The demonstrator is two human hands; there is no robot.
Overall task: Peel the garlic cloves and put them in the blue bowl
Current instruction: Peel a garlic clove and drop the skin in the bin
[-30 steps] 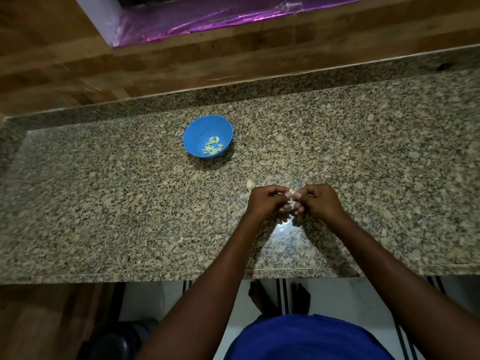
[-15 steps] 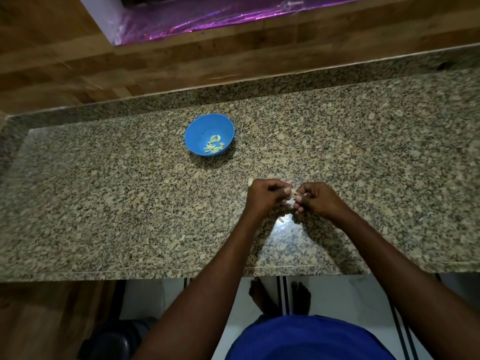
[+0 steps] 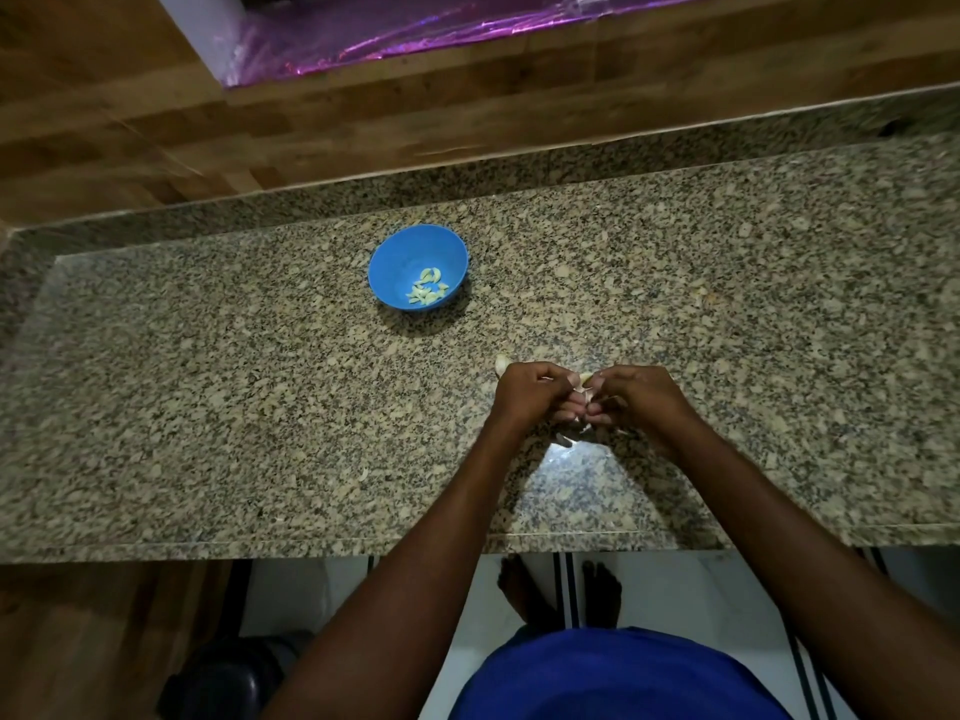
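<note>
Pinching one garlic clove (image 3: pixel 584 379) between them, left hand (image 3: pixel 530 394) and right hand (image 3: pixel 636 400) met above granite counter (image 3: pixel 208 407); blue bowl (image 3: pixel 395 252) held peeled cloves (image 3: pixel 427 292).

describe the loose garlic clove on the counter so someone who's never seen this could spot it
On the speckled granite counter, find the blue bowl, then come diagonally toward the person's two hands. The loose garlic clove lies on the stone at the far edge of the left hand. Unlike the peeled cloves in the bowl, it lies alone on bare stone.
</note>
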